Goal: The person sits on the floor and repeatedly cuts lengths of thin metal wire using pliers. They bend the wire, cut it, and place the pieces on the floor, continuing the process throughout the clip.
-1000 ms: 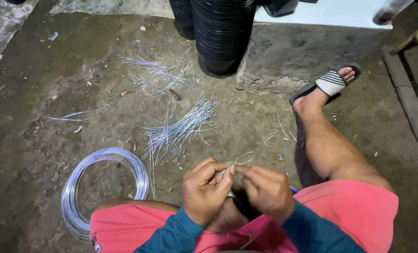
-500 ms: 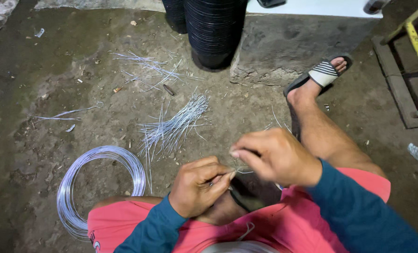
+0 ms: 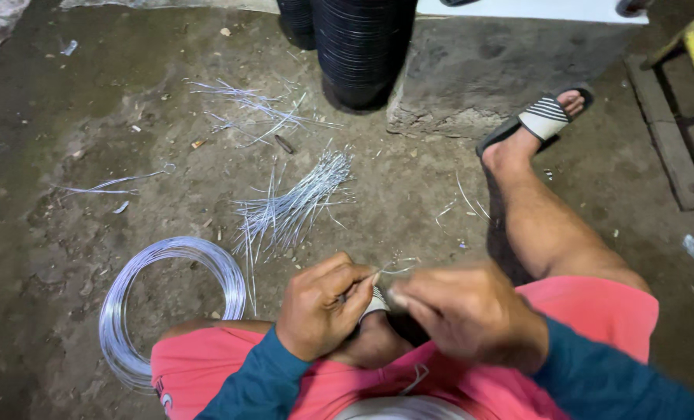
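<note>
Left hand [image 3: 319, 307] pinches a short thin silver wire piece [image 3: 397, 270] firm between thumb and forefinger, steadying it. Right hand [image 3: 471, 311], blurred, apparently closed on its other end. Beyond the grip lies a loose bundle of cut wires [image 3: 292, 206].

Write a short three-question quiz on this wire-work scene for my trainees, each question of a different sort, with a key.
1. True or false: the coil of wire lies on the ground on the person's left.
2. What do the left hand and right hand pinch between them? A) a short piece of wire B) a nail C) a rope
3. Fill in: the loose bundle of cut wires lies between the hands and the stack of black ____.

Key: 1 true; 2 A; 3 pots.
</note>
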